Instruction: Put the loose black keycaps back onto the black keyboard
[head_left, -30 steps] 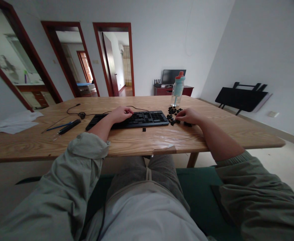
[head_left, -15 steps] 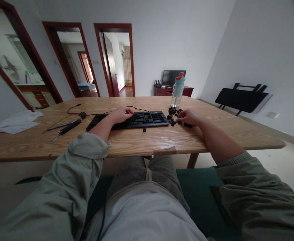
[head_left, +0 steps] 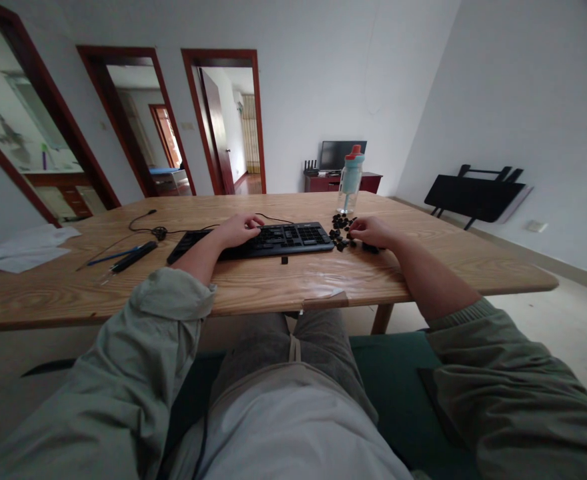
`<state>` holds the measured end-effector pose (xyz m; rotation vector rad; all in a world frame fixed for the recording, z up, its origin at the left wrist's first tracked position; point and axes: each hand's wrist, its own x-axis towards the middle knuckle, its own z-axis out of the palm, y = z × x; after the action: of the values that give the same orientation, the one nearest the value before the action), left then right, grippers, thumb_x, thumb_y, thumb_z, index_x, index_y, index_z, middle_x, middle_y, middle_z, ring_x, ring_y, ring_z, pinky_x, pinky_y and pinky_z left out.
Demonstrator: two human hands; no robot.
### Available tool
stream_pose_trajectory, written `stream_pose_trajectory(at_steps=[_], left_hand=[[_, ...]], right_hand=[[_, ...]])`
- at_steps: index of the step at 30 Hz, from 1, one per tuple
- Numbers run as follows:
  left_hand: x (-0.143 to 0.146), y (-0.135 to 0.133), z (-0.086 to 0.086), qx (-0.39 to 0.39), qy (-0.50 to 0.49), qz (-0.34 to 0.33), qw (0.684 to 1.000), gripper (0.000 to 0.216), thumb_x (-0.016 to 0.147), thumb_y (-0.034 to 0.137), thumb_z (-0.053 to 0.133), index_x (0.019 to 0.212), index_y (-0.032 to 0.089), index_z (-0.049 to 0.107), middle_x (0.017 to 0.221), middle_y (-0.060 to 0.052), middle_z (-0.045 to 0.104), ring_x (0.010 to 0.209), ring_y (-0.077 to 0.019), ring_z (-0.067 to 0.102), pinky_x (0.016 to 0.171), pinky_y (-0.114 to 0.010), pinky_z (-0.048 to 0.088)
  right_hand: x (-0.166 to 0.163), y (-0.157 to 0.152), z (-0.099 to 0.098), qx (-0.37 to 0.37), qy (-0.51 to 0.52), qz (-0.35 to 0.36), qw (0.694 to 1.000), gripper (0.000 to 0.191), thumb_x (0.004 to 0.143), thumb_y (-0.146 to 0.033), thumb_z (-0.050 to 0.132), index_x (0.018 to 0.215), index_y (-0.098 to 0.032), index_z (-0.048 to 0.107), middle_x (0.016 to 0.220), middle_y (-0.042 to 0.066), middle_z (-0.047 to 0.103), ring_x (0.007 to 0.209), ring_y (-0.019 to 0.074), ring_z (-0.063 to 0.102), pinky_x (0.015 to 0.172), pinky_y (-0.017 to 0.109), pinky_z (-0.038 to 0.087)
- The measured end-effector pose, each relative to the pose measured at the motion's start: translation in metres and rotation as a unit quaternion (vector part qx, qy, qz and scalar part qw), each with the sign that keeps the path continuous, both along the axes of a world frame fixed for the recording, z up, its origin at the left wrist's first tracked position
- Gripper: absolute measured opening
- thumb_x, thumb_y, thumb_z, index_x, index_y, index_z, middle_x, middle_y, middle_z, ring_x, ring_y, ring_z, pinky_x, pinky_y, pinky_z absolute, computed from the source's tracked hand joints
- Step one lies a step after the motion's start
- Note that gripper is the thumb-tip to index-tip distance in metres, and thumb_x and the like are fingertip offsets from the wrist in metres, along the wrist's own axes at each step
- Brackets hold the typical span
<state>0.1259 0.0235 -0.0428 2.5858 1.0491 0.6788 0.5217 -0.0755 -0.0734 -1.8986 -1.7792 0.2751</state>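
Note:
A black keyboard [head_left: 273, 239] lies on the wooden table [head_left: 253, 277] in front of me. My left hand [head_left: 238, 229] rests on its middle-left keys with the fingers curled down. A pile of several loose black keycaps [head_left: 340, 227] sits just right of the keyboard. My right hand [head_left: 371, 231] lies at that pile, fingers bent together over the caps; what they pinch is too small to make out. One single black keycap [head_left: 284, 260] lies apart in front of the keyboard.
A clear water bottle [head_left: 349, 179] with a teal and red lid stands behind the keycaps. Pens [head_left: 123, 257], a cable [head_left: 161, 231] and white paper [head_left: 23, 243] lie at the left. A folded black table [head_left: 473, 197] leans on the right wall. Doorways open behind.
My right hand has crept slightly left and further into the keycap pile. My left hand stays on the keyboard. The view has shifted a little to the right.

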Motion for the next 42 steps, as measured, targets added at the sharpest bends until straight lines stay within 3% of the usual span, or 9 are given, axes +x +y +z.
stream_pose_trajectory(at_steps=[11, 19, 27, 36, 42], left_hand=[[0.000, -0.002, 0.001, -0.005, -0.001, 0.000, 1.000, 0.039, 0.077, 0.034, 0.058, 0.110, 0.016, 0.069, 0.084, -0.004, 0.069, 0.075, -0.0184, 0.061, 0.073, -0.030, 0.047], [0.000, 0.000, 0.000, -0.009, 0.003, -0.004, 1.000, 0.038, 0.078, 0.035, 0.058, 0.109, 0.016, 0.070, 0.085, -0.004, 0.069, 0.075, -0.0181, 0.062, 0.072, -0.030, 0.048], [0.000, -0.001, 0.000, 0.002, 0.014, 0.010, 1.000, 0.037, 0.078, 0.037, 0.058, 0.106, 0.017, 0.071, 0.089, -0.005, 0.070, 0.079, -0.0187, 0.063, 0.075, -0.030, 0.049], [0.000, 0.000, 0.001, -0.006, 0.015, 0.010, 1.000, 0.038, 0.078, 0.039, 0.058, 0.104, 0.016, 0.072, 0.090, -0.006, 0.072, 0.081, -0.0199, 0.064, 0.076, -0.031, 0.050], [0.000, 0.001, -0.001, -0.005, 0.017, 0.005, 1.000, 0.037, 0.079, 0.039, 0.057, 0.104, 0.016, 0.071, 0.092, -0.006, 0.072, 0.083, -0.0197, 0.065, 0.076, -0.030, 0.050]], right_hand=[[-0.002, -0.001, 0.001, 0.027, 0.002, 0.010, 1.000, 0.014, 0.084, -0.022, 0.064, 0.094, -0.015, 0.071, 0.087, 0.007, 0.073, 0.071, 0.0150, 0.062, 0.060, 0.023, 0.044], [-0.002, -0.003, 0.000, -0.013, -0.045, 0.019, 0.999, 0.022, 0.088, -0.024, 0.059, 0.100, -0.017, 0.075, 0.084, 0.005, 0.075, 0.063, 0.0146, 0.060, 0.056, 0.024, 0.043], [-0.001, -0.003, 0.003, -0.011, -0.103, 0.003, 0.995, 0.021, 0.087, -0.027, 0.060, 0.095, -0.018, 0.076, 0.080, 0.005, 0.075, 0.063, 0.0154, 0.060, 0.055, 0.024, 0.041], [-0.006, -0.010, 0.007, -0.052, -0.083, -0.007, 0.995, 0.024, 0.086, -0.032, 0.062, 0.097, -0.018, 0.077, 0.081, 0.005, 0.075, 0.061, 0.0143, 0.059, 0.053, 0.024, 0.039], [0.006, -0.008, 0.007, 0.043, -0.086, -0.075, 0.993, 0.028, 0.086, -0.031, 0.062, 0.103, -0.016, 0.077, 0.080, 0.006, 0.074, 0.062, 0.0148, 0.060, 0.056, 0.024, 0.039]])
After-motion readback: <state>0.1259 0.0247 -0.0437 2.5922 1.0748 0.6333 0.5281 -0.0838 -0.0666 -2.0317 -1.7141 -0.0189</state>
